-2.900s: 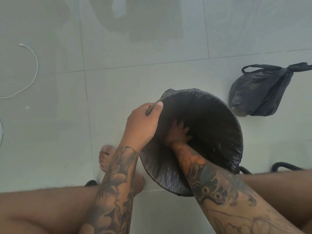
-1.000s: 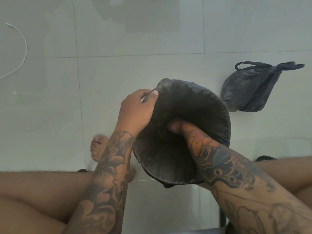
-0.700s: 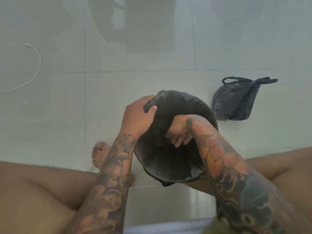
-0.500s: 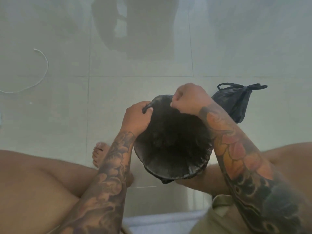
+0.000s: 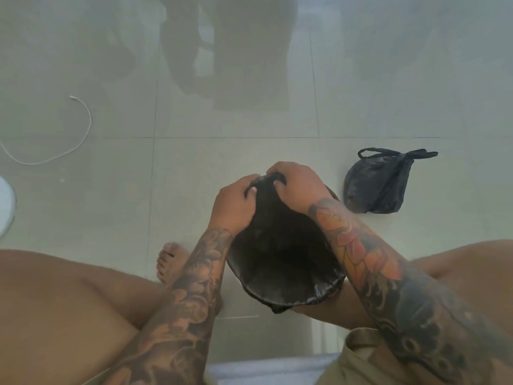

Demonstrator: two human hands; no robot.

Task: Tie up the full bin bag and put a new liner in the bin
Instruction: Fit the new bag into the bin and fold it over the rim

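A round bin (image 5: 288, 297) lined with a black liner (image 5: 280, 245) is tilted toward me between my knees, its mouth facing the camera. My left hand (image 5: 234, 205) grips the liner's edge at the far rim. My right hand (image 5: 295, 184) sits right beside it, fingers curled over the same rim and pinching a black loop of the liner. The two hands nearly touch. The tied-up full bin bag (image 5: 377, 187), dark with knotted handles, lies on the floor to the right, apart from the bin.
Pale floor tiles (image 5: 194, 162) stretch ahead. A white cable (image 5: 80, 129) curls on the floor at the left, with a white object's edge (image 5: 7, 207) at the far left. My bare legs and left foot (image 5: 169, 259) flank the bin.
My right hand came out of the bin's inside and moved up to the far rim, next to my left hand. The bin tipped further toward me.
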